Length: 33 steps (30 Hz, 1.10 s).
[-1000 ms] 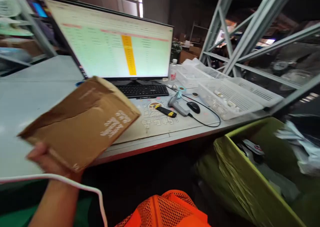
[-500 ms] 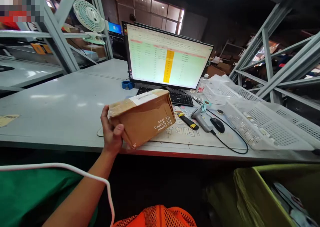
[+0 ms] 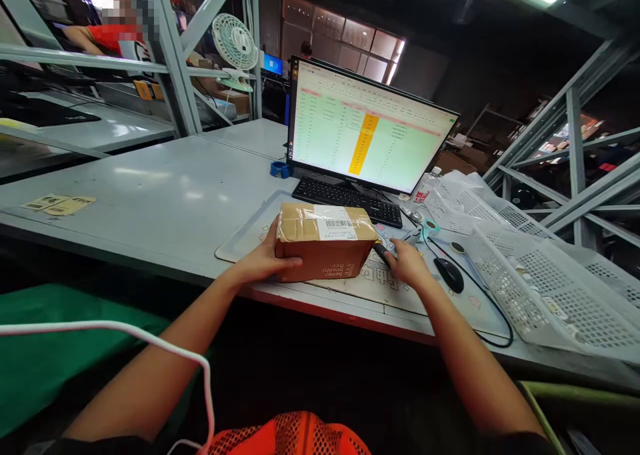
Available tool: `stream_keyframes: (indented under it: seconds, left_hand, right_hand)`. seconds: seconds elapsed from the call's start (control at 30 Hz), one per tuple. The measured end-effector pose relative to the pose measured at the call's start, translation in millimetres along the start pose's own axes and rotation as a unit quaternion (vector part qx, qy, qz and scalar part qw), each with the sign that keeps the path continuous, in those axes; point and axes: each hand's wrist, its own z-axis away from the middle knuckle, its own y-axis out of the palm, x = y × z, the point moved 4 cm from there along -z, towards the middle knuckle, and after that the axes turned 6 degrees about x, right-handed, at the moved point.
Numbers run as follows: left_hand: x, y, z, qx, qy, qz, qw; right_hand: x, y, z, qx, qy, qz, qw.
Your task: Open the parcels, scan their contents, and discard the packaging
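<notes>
The cardboard box [image 3: 325,260] is between the hands, its long axis running from the left hand [image 3: 266,257], which grips the near end with its thumb across the front, toward the right hand [image 3: 409,263], farther off, touching a dark cutter [image 3: 383,253]; whether those fingers grip it, I cannot tell.

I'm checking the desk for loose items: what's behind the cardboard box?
Behind the cardboard box, the keyboard shows, with the monitor farther back. The box hides part of the desk mat; whether anything small lies there can't be seen.
</notes>
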Motion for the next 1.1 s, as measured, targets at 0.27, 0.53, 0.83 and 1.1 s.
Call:
stream_keyframes:
  seconds: [0.27,0.53,0.83,1.1]
  left_hand:
    - [-3,-5,0,0.02,-0.013,0.007,1.0]
    - [-3,-9,-3,0.013,-0.018,-0.003,1.0]
    - [-1,-11,-2,0.021,-0.026,-0.052,0.998]
    - [10,-11,-10,-0.002,-0.037,-0.031,0.999]
  right_hand:
    - [16,24,-36,0.001,0.026,-0.066,0.998]
    - [16,-29,-5,0.117,-0.053,-0.53,0.838]
    - [40,-46,10,0.186,-0.057,-0.514,0.835]
    - [50,-58,55,0.284,-0.098,-0.421,0.856]
